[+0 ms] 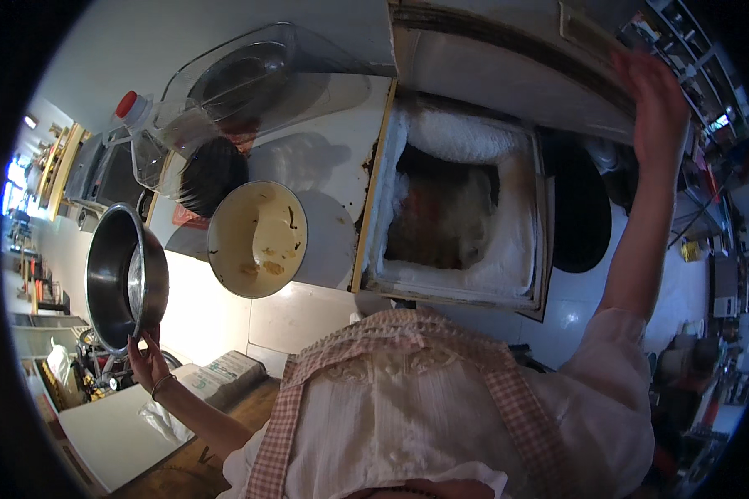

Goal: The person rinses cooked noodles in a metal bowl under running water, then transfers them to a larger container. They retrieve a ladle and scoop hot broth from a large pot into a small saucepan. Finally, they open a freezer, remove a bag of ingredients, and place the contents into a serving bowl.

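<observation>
My left hand (147, 365) grips the rim of a deep stainless steel basin (156, 268), tilted on its side in the air, its inside dark. Before me stands a chest freezer, its opening (440, 218) walled with thick frost (468, 134). Its contents are dim and blurred, so I cannot tell what they are. The freezer lid (505, 81) is raised. Up at the lid's outer edge, near a pale handle, is my right hand (658, 106); it is blurred, and whether its fingers close on the lid is unclear.
A cream enamel bowl (268, 249) with food scraps sits at the edge of a white top (324, 162) left of the freezer. Behind it are a clear plastic jug (169, 137) with a red cap, a dark bristly bundle (215, 174) and a wire basket (262, 68). A filled sack (225, 377) lies lower left.
</observation>
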`<action>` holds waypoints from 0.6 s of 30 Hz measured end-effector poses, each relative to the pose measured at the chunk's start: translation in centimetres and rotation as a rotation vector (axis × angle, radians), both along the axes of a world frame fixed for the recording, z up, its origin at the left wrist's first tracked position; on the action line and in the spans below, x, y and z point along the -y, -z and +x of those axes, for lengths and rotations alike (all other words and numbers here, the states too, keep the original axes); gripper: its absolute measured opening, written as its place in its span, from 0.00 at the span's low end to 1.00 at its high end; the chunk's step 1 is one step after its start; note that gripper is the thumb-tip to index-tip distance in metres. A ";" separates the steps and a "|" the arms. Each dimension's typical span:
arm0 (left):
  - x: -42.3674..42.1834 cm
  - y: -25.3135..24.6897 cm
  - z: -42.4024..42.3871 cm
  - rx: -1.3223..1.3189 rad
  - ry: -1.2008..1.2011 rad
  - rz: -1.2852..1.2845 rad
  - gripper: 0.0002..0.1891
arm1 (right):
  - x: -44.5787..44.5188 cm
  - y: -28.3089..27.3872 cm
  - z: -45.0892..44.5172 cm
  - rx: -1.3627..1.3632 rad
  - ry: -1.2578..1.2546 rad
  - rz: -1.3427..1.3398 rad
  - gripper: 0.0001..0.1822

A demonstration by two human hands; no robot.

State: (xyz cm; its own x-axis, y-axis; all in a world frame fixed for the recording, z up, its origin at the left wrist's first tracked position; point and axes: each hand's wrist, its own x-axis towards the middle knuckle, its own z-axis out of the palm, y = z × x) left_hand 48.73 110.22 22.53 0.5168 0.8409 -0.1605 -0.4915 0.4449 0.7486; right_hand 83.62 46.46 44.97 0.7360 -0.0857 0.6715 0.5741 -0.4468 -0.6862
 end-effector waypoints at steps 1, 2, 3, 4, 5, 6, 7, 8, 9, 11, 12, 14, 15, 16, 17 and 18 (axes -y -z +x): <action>0.2 -0.1 -0.3 -0.010 -0.007 0.009 0.15 | -0.4 0.8 -0.2 0.085 0.052 -0.081 0.11; 0.3 0.0 -0.5 -0.020 -0.014 0.018 0.15 | -0.2 1.4 0.1 0.164 0.141 -0.253 0.10; 0.4 0.2 -0.7 -0.030 -0.021 0.026 0.14 | -0.4 2.2 0.9 0.263 0.072 -0.221 0.10; 0.6 0.2 -0.4 -0.038 -0.013 0.026 0.14 | -0.6 2.8 1.2 0.365 0.018 -0.198 0.10; 0.8 0.1 -0.2 0.004 -0.002 -0.049 0.13 | -0.6 3.4 1.6 0.465 -0.039 -0.174 0.10; 1.1 -0.2 -0.1 0.046 0.008 -0.125 0.13 | -0.5 3.7 1.8 0.565 -0.019 -0.273 0.11; 1.5 -0.3 -0.3 0.096 0.005 -0.201 0.13 | -0.8 3.9 2.0 0.636 0.016 -0.333 0.11; 1.6 -0.3 -0.3 0.106 -0.002 -0.214 0.13 | -1.2 4.1 1.9 0.708 0.049 -0.387 0.11; 1.5 -0.4 -0.2 0.116 -0.012 -0.226 0.13 | -1.6 4.4 1.7 0.782 0.081 -0.439 0.11; 1.8 0.2 0.1 -0.039 -0.115 0.025 0.13 | -2.1 5.1 1.1 0.868 0.160 -0.629 0.10; 1.5 0.6 -0.2 0.018 -0.099 -0.034 0.12 | -3.0 5.4 0.7 0.896 0.111 -0.662 0.10; 0.8 0.7 0.1 0.068 -0.130 -0.159 0.12 | -5.4 6.6 -0.1 0.896 -0.054 -0.649 0.08; 0.9 0.3 0.8 0.053 -0.179 -0.229 0.11 | -6.8 7.6 -0.1 0.859 -0.177 -0.604 0.08; 0.9 0.4 1.5 0.036 -0.166 -0.176 0.11 | -8.7 8.3 -0.6 0.692 -0.297 -0.568 0.08; -0.2 1.0 1.6 -0.030 -0.147 -0.141 0.10 | -10.6 8.9 -0.7 0.516 -0.408 -0.537 0.08; -1.4 1.3 1.9 -0.006 -0.121 -0.211 0.09 | -13.0 9.8 -0.3 0.303 -0.480 -0.546 0.09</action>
State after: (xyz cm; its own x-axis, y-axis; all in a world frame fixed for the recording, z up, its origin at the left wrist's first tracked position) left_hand 50.59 111.58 21.23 0.4125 0.8442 -0.3423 -0.5468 0.5300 0.6482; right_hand 83.28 59.42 35.16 0.3875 0.5948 0.7044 0.9164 -0.3315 -0.2243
